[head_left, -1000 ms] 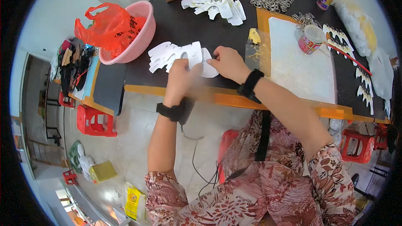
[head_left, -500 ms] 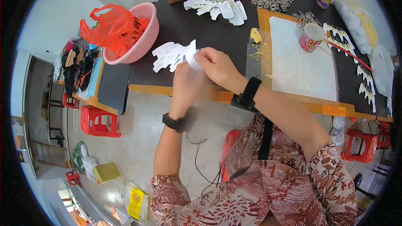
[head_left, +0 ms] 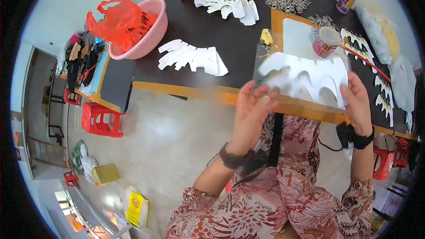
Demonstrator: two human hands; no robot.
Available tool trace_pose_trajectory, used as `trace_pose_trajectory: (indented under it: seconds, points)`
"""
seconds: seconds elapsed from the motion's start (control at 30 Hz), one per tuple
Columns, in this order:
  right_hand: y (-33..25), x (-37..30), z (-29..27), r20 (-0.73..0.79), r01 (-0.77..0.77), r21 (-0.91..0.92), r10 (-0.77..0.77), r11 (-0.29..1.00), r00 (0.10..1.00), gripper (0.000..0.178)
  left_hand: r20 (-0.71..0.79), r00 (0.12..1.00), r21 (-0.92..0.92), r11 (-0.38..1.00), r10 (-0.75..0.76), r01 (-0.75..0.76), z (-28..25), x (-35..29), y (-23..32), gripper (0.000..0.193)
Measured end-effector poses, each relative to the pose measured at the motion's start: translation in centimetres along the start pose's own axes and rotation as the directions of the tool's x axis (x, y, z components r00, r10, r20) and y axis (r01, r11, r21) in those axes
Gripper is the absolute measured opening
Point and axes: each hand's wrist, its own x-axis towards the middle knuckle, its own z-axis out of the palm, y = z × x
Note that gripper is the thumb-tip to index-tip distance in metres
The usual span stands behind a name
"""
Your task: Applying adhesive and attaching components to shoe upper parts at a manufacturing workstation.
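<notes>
The right hand (head_left: 357, 102) has its fingers clamped on a white cut-out sheet (head_left: 305, 71), while the left hand (head_left: 252, 114), its fingers apart, is near the sheet's left part.

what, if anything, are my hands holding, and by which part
A white cut-out sheet, pinched at its right end by your right hand. Your left hand is near its left end; whether it touches is unclear.

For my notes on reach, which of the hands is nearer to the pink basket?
Left. The left hand is right of the pink basket; the right hand is farther right, holding a white cutout.
</notes>
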Motion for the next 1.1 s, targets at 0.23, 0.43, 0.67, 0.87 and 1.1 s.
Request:
trace_pose_trajectory:
  seconds: [0.23, 0.43, 0.67, 0.87, 1.1]
  points:
    - [7.5, -4.7, -9.3, -0.244, -0.109, -0.561, -0.039, 0.82, 0.969, 0.019, 0.245, 0.935, 0.773, 0.634, -0.258, -0.028, 2.5, -0.1, -1.8, 0.036]
    - [3.7, -4.9, -7.5, -0.097, 0.114, -0.809, -0.322, 0.577, 0.942, 0.013, 0.574, 0.817, 0.787, -0.235, -0.062, -0.571, 4.5, 3.9, -4.2, 0.052]
    - [1.6, -2.4, -7.8, 0.067, 0.25, -0.693, -0.285, 0.677, 0.956, 0.01, 0.429, 0.884, 0.863, -0.205, -0.187, -0.462, 4.6, 6.9, -6.6, 0.045]
    - [4.7, 1.4, -11.7, -0.093, -0.068, -0.52, 0.022, 0.852, 0.995, 0.013, 0.523, 0.826, 0.761, -0.321, -0.211, -0.564, 4.9, 8.1, -6.9, 0.032]
    - [5.8, 3.0, -11.9, -0.112, -0.111, -0.706, 0.043, 0.7, 0.993, 0.02, 0.559, 0.793, 0.7, -0.374, -0.242, -0.608, 5.3, 10.6, -5.4, 0.01]
